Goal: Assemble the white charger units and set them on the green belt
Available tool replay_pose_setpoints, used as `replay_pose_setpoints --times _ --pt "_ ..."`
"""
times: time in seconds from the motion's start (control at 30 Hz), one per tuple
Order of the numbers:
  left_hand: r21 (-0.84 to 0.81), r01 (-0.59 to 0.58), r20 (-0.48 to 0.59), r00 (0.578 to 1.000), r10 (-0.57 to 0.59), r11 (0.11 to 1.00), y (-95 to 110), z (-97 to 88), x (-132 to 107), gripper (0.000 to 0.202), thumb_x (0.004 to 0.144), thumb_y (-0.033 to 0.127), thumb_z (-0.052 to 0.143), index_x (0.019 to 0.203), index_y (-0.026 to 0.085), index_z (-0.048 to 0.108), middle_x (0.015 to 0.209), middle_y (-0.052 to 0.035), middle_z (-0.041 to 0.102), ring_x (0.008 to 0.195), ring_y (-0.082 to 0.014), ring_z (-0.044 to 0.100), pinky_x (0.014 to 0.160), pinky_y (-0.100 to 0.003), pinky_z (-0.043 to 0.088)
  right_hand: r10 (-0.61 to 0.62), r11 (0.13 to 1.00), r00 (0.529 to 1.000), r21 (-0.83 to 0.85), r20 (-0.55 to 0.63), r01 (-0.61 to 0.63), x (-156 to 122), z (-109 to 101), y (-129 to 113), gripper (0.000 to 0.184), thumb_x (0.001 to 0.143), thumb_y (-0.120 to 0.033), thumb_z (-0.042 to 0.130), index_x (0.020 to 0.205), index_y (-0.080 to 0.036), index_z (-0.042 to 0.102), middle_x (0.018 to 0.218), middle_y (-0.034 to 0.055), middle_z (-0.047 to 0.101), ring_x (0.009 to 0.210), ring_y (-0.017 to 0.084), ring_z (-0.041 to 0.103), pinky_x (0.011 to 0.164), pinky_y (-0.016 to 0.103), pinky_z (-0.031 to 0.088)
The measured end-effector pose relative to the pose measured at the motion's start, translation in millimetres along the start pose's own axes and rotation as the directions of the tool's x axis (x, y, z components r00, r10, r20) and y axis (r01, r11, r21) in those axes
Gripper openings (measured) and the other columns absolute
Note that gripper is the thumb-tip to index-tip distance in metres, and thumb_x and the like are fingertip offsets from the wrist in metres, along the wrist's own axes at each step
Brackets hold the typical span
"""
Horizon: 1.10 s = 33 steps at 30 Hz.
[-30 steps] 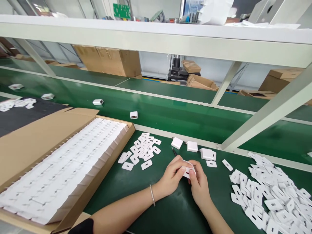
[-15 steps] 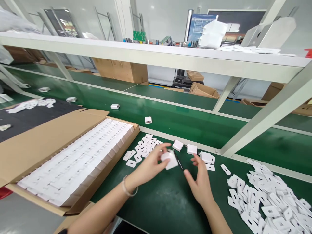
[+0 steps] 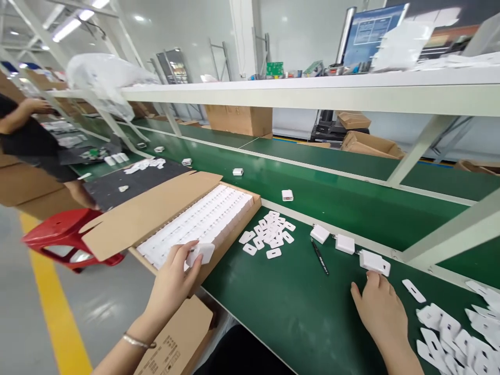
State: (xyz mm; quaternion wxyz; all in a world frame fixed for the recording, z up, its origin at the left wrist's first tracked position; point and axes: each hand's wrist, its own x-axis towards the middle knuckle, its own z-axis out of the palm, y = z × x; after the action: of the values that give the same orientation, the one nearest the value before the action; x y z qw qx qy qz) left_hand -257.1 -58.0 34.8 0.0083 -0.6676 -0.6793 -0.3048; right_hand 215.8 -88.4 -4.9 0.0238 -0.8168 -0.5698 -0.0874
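Note:
My left hand (image 3: 172,281) is closed on a small white charger block (image 3: 201,253), held over the near end of an open cardboard box (image 3: 152,211) filled with rows of white chargers. My right hand (image 3: 380,310) rests on the green table with its fingertips touching a white charger (image 3: 374,262) that lies there; I cannot make out a grip. Two more white chargers (image 3: 345,243) lie beside it, near a black pen (image 3: 320,256). A small pile of white flat pieces (image 3: 269,235) lies next to the box.
A large heap of white flat pieces (image 3: 464,328) lies at the right. Single chargers (image 3: 287,195) ride the green conveyor (image 3: 351,203) behind. A white shelf frame (image 3: 312,96) runs overhead. Another person (image 3: 31,140) stands at the left by a red stool (image 3: 64,237).
My left hand has carried the white charger left from the table's middle to the cardboard box. My right hand has moved right to a charger lying on the table. The view has swung left.

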Motion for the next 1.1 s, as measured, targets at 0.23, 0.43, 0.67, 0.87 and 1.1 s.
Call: replay_pose_setpoints --times 0.23,0.43,0.67,0.87,1.1 --pt "0.101 -0.057 0.077 0.996 0.049 0.993 -14.6 -7.2 -4.9 0.04 0.105 0.046 0.041 0.128 0.019 0.059 0.112 -0.0107 0.068 0.09 -0.0266 0.068 0.072 -0.036 0.053 -0.005 1.0 0.994 -0.01 0.108 0.007 0.7 -11.5 1.7 0.043 0.101 -0.024 0.04 0.133 -0.007 0.062 0.123 0.0229 0.063 0.11 0.038 0.065 0.081 0.043 0.055" --pt "0.208 -0.216 0.196 0.965 0.175 0.954 -31.2 -6.9 -12.5 0.042 0.106 0.043 0.039 0.098 0.023 0.075 0.091 -0.0092 0.068 0.087 -0.0289 0.061 0.08 -0.043 0.048 -0.02 0.998 0.986 0.069 0.166 0.009 7.7 -9.4 17.2 0.046 0.099 -0.016 0.034 0.134 -0.01 0.063 0.119 0.0199 0.062 0.097 0.031 0.07 0.075 0.039 0.054" --pt "0.159 -0.271 -0.074 0.956 0.285 0.949 52.0 20.6 14.6 0.03 0.102 0.034 0.05 0.11 0.02 0.076 0.102 -0.0133 0.06 0.094 -0.0313 0.056 0.082 -0.044 0.048 0.007 0.939 0.981 0.336 0.194 -0.074 12.2 -5.4 9.7 0.029 0.097 -0.04 0.043 0.106 -0.02 0.061 0.107 0.0115 0.064 0.071 0.023 0.068 0.058 0.034 0.048" --pt "-0.313 -0.39 0.152 0.88 0.451 0.866 198.7 140.5 115.4 0.035 0.1 0.024 0.051 0.131 0.019 0.065 0.125 -0.0166 0.058 0.118 -0.0334 0.056 0.104 -0.049 0.047 -0.151 0.852 0.982 0.518 0.109 0.074 12.1 -4.4 6.5 0.017 0.094 -0.039 0.051 0.095 -0.024 0.059 0.095 0.0057 0.066 0.057 0.018 0.06 0.05 0.029 0.041" --pt "-0.517 -0.367 0.352 0.732 0.583 0.773 276.5 255.9 191.8 0.037 0.101 0.035 0.056 0.133 0.02 0.067 0.128 -0.0154 0.065 0.121 -0.0318 0.061 0.105 -0.043 0.048 -0.14 0.826 0.99 0.553 0.016 0.108 13.3 -5.2 7.4 0.027 0.102 -0.035 0.043 0.1 -0.021 0.066 0.104 0.0114 0.07 0.075 0.023 0.069 0.066 0.033 0.05"
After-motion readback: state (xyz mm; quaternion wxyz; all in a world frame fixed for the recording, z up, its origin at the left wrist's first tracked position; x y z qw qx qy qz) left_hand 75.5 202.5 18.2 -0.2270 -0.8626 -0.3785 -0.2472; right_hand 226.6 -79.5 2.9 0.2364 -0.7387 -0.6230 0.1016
